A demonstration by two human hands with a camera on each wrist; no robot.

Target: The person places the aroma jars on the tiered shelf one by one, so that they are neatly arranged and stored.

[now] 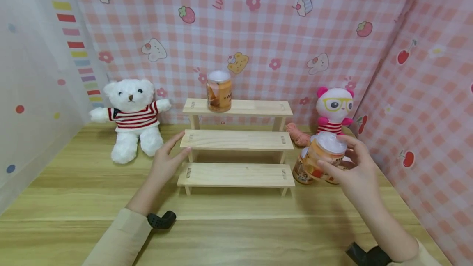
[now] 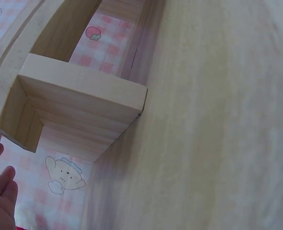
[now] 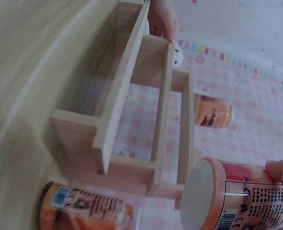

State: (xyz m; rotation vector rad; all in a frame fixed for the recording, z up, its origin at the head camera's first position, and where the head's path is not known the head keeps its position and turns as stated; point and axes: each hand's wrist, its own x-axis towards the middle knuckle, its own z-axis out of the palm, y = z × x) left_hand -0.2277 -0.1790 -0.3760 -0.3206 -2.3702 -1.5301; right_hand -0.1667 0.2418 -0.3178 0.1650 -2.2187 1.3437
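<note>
My right hand (image 1: 359, 172) grips an orange printed can (image 1: 318, 157) with a clear lid, fingers and thumb around its sides. It is held in the air to the right of a three-step wooden display rack (image 1: 236, 141). Behind and below it, other orange cans (image 1: 303, 171) stand on the table, partly hidden. At the rack's left end, my left hand (image 1: 164, 165) rests its fingertips against the middle step. In the left wrist view, only some fingers (image 2: 2, 184) show beside the wood. A similar can (image 1: 219, 93) stands upright on the top step, left of its centre.
A white teddy bear (image 1: 133, 122) in a striped shirt sits left of the rack. To the right, behind the cans, are a pink-and-white panda doll (image 1: 335, 108) and a coil of pink yarn (image 1: 297, 134). Checked pink cloth (image 1: 258, 44) hangs at the back.
</note>
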